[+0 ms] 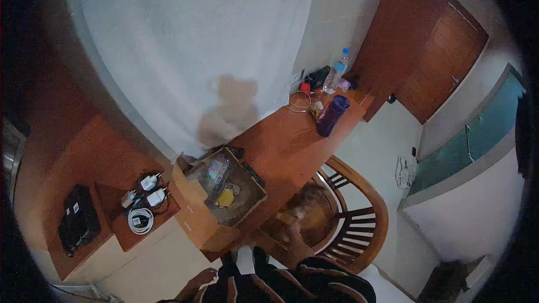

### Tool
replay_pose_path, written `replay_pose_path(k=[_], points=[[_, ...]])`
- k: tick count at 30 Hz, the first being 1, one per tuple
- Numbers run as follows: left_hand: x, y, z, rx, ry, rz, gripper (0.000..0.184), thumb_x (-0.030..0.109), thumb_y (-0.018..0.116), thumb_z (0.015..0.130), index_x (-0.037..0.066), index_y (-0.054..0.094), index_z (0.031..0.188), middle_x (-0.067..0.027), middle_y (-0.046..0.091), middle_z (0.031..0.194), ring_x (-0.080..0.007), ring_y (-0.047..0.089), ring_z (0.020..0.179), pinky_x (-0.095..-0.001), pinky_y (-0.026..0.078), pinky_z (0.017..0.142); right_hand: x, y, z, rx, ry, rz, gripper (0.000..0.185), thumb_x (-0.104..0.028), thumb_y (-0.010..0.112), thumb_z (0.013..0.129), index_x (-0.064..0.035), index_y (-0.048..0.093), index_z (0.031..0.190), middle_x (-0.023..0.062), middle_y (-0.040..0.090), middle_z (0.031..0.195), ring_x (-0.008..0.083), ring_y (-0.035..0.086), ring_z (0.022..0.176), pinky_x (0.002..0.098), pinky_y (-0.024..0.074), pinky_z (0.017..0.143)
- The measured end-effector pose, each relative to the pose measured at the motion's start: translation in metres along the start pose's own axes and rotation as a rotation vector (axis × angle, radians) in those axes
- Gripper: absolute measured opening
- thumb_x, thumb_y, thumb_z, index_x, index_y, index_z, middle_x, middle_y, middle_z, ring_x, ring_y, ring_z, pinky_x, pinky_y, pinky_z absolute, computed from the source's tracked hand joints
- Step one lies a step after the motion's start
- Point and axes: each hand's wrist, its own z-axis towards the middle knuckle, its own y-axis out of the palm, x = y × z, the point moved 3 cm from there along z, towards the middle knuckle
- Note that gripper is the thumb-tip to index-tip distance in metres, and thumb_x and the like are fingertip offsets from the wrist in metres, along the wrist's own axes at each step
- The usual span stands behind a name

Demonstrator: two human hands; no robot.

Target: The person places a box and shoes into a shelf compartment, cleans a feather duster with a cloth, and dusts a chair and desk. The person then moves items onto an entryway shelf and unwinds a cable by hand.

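Note:
My left hand (205, 276) hangs low near my body, below the open cardboard box, touching nothing that I can see; its fingers are small and indistinct. My right hand (294, 231) is over the seat of the wooden chair (373, 230), smeared by motion, so its fingers and anything in them cannot be made out. The cardboard box (193, 213) stands with its flaps open at the desk corner. Inside lie a yellow round item (225, 198) and some clear plastic packaging (217, 169).
On the wooden desk (275, 146) are a dark purple cylinder (332, 116), a water bottle (336, 72), a red item (305, 87) and cables. White chargers (157, 197), a coiled cable (140, 221) and a black device (80, 217) lie at the left.

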Motion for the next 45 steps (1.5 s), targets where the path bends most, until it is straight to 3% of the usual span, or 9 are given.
replay_pose_path(k=[10, 15, 20, 23, 27, 29, 33, 38, 45], points=[[-0.005, 0.012, 0.010, -0.044, 0.242, 0.284, 0.030, 0.022, 0.053, 0.091, 0.004, 0.053, 0.115, -0.0100, 0.061, 0.094, -0.0179, 0.059, 0.070, -0.0308, 0.050, 0.060, 0.012, 0.022, 0.014, -0.029, -0.230, 0.138, 0.027, -0.018, 0.053, 0.084, -0.0033, 0.057, 0.106, 0.0168, 0.061, 0.087, 0.0296, 0.059, 0.079, 0.0401, 0.0493, 0.064], [0.036, 0.043, 0.001, 0.092, 0.205, 0.389, 0.029, 0.016, 0.049, 0.091, 0.002, 0.052, 0.116, -0.0110, 0.061, 0.100, -0.0199, 0.061, 0.083, -0.0312, 0.051, 0.069, 0.117, 0.098, 0.042, 0.416, -0.609, -0.394, 0.023, -0.018, 0.054, 0.084, -0.0028, 0.060, 0.100, 0.0160, 0.061, 0.087, 0.0295, 0.059, 0.080, 0.0392, 0.0502, 0.065], [0.048, 0.070, -0.013, 0.268, 0.069, 0.270, 0.030, 0.003, 0.055, 0.082, 0.000, 0.055, 0.112, -0.0138, 0.059, 0.107, -0.0216, 0.060, 0.095, -0.0330, 0.051, 0.077, 0.124, 0.004, -0.027, -0.039, -0.130, -0.069, 0.023, -0.014, 0.052, 0.086, 0.0027, 0.061, 0.100, 0.0188, 0.061, 0.093, 0.0309, 0.061, 0.081, 0.0394, 0.0515, 0.064], [0.038, 0.083, -0.016, 0.260, 0.220, 0.840, 0.029, 0.004, 0.055, 0.082, 0.001, 0.057, 0.110, -0.0134, 0.058, 0.110, -0.0228, 0.058, 0.099, -0.0340, 0.050, 0.081, 0.150, -0.046, -0.048, 0.197, -0.676, -0.514, 0.020, -0.017, 0.053, 0.084, -0.0073, 0.066, 0.071, 0.0137, 0.064, 0.075, 0.0257, 0.058, 0.062, 0.0386, 0.0488, 0.059], [0.030, 0.113, 0.002, -0.090, 0.619, 0.987, 0.028, 0.019, 0.046, 0.090, 0.002, 0.059, 0.108, -0.0148, 0.057, 0.111, -0.0319, 0.056, 0.101, -0.0384, 0.045, 0.090, 0.120, -0.189, -0.172, 0.368, -0.164, 0.226, 0.029, -0.014, 0.048, 0.086, -0.0055, 0.063, 0.110, 0.0230, 0.064, 0.093, 0.0299, 0.065, 0.076, 0.0415, 0.0503, 0.068], [0.085, 0.176, -0.041, 0.019, 0.519, 0.851, 0.032, 0.025, 0.045, 0.093, 0.001, 0.059, 0.107, -0.0149, 0.057, 0.110, -0.0331, 0.055, 0.101, -0.0380, 0.043, 0.091, 0.105, -0.230, -0.215, 0.548, -0.337, 0.388, 0.036, -0.009, 0.045, 0.086, -0.0064, 0.056, 0.121, 0.0262, 0.063, 0.090, 0.0332, 0.065, 0.083, 0.0402, 0.0493, 0.070], [0.098, 0.211, -0.032, 0.011, 0.701, 0.892, 0.035, 0.030, 0.044, 0.095, 0.000, 0.057, 0.108, -0.0134, 0.058, 0.108, -0.0260, 0.056, 0.098, -0.0341, 0.043, 0.088, 0.063, -0.269, -0.242, 0.407, -0.213, 0.252, 0.048, -0.005, 0.041, 0.086, -0.0090, 0.043, 0.133, 0.0285, 0.059, 0.095, 0.0373, 0.063, 0.082, 0.0380, 0.0483, 0.069], [0.097, 0.241, -0.061, 0.093, 0.546, 0.527, 0.036, 0.030, 0.044, 0.096, 0.000, 0.053, 0.114, -0.0081, 0.059, 0.103, -0.0159, 0.055, 0.089, -0.0283, 0.045, 0.083, -0.048, -0.290, -0.221, 0.778, -0.861, 0.211, 0.053, -0.004, 0.043, 0.083, -0.0088, 0.039, 0.135, 0.0258, 0.059, 0.104, 0.0421, 0.058, 0.094, 0.0438, 0.0468, 0.077], [0.036, 0.253, -0.025, 0.206, 0.438, 0.497, 0.038, 0.031, 0.047, 0.094, 0.000, 0.054, 0.115, -0.0108, 0.062, 0.100, -0.0171, 0.057, 0.086, -0.0306, 0.047, 0.080, -0.066, -0.239, -0.064, 0.235, -0.531, -0.132, 0.067, -0.006, 0.044, 0.088, -0.0182, 0.012, 0.146, 0.0214, 0.060, 0.082, 0.0359, 0.061, 0.072, 0.0480, 0.0489, 0.067]])
